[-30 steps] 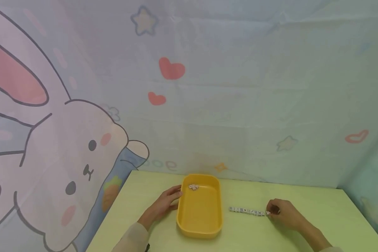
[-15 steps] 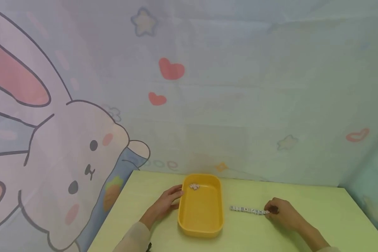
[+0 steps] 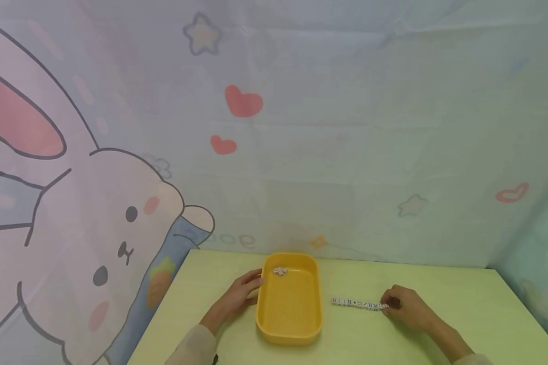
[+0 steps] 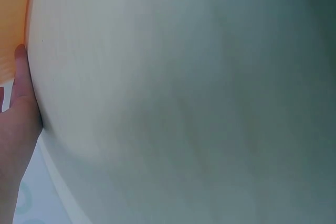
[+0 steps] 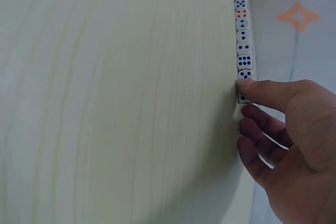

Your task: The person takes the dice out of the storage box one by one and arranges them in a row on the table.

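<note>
A row of white dice (image 3: pixel 353 303) with dark and red pips lies on the table, right of the yellow tray (image 3: pixel 289 334). My right hand (image 3: pixel 408 306) pinches the die at the row's right end. In the right wrist view, the thumb of that right hand (image 5: pixel 304 135) lies on the end die (image 5: pixel 242 97), partly covering it, while the other fingers curl below. My left hand (image 3: pixel 237 298) rests against the tray's left side with its fingers extended. Only part of the left hand (image 4: pixel 21 108) shows in the left wrist view, beside the tray wall.
A small cluster of dice (image 3: pixel 280 271) sits in the far left corner of the tray. The pale green table (image 3: pixel 347 339) ends at a printed cloth backdrop (image 3: pixel 324 152) with a rabbit, hearts and stars.
My right hand has moved slightly left, bringing its die up against the row's end and closing the small gap. The left hand stays by the tray.
</note>
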The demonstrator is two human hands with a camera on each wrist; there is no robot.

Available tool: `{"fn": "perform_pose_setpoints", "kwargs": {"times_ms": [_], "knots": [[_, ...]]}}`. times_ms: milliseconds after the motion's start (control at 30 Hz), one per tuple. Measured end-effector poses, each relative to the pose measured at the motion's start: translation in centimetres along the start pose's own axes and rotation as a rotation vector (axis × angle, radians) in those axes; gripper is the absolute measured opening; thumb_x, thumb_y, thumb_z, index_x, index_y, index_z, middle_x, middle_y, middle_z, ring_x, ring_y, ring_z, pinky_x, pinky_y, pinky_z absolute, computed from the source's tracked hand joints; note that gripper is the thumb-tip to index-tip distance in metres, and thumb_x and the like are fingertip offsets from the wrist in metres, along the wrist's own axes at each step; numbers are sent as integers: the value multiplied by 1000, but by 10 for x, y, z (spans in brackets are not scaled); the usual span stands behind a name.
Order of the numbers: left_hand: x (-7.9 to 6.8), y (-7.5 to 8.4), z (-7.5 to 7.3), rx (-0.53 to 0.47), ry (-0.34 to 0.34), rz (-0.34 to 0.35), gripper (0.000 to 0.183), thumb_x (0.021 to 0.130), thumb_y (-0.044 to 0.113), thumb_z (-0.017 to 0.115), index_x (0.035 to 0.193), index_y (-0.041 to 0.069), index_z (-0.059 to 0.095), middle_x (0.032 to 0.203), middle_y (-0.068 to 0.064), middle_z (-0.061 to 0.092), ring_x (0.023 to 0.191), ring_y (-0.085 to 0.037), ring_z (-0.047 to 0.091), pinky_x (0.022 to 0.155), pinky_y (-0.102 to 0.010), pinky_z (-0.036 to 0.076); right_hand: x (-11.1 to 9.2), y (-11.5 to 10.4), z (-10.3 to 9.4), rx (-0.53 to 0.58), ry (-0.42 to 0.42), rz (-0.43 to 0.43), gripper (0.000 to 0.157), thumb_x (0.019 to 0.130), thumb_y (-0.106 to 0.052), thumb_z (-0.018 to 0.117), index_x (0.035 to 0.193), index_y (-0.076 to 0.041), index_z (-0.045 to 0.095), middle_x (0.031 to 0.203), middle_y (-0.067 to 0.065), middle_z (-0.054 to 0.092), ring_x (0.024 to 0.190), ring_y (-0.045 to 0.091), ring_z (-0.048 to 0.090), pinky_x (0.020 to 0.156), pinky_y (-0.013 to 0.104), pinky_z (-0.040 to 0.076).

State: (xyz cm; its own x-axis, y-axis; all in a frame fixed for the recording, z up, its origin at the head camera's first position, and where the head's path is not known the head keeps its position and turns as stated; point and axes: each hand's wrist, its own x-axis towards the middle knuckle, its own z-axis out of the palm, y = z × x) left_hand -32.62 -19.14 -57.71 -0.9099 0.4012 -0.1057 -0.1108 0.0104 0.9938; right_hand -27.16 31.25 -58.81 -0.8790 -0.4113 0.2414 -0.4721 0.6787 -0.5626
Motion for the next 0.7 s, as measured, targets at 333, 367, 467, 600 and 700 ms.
{"fn": "perform_pose_setpoints", "kwargs": {"times_ms": [333,367,467,600,700], "knots": [[-3,4,1,20,-20,6,61,114,29,53,164,2,34,164,-23,38,135,-35,59,104,-43,57,13,-19,-5,29,8,24,29,91,-21,85,111,-4,73,100,3,65,85,14,60,71,27,54],[-3,5,1,19,-26,5,61,114,29,53,165,3,33,164,-23,38,136,-35,58,104,-44,57,17,-25,-5,31,30,17,31,92,-23,85,113,-4,73,102,4,66,87,17,61,72,27,54],[-3,6,-1,24,-28,8,60,114,27,53,164,2,34,165,-24,37,137,-36,57,105,-45,56,32,-51,-1,66,91,-5,33,94,-24,84,117,-5,72,106,4,67,91,23,63,73,28,56],[-3,6,-3,21,-28,13,60,114,27,53,164,0,34,164,-24,38,137,-37,56,106,-45,56,58,-87,12,126,152,-47,31,95,-22,82,120,-6,72,108,0,67,94,27,64,76,30,58],[-4,4,-1,8,-34,8,61,113,28,53,164,1,33,165,-24,37,137,-36,56,106,-44,56,76,-105,24,135,163,-67,30,96,-22,82,121,-8,73,112,0,68,96,29,66,79,31,59]]}}
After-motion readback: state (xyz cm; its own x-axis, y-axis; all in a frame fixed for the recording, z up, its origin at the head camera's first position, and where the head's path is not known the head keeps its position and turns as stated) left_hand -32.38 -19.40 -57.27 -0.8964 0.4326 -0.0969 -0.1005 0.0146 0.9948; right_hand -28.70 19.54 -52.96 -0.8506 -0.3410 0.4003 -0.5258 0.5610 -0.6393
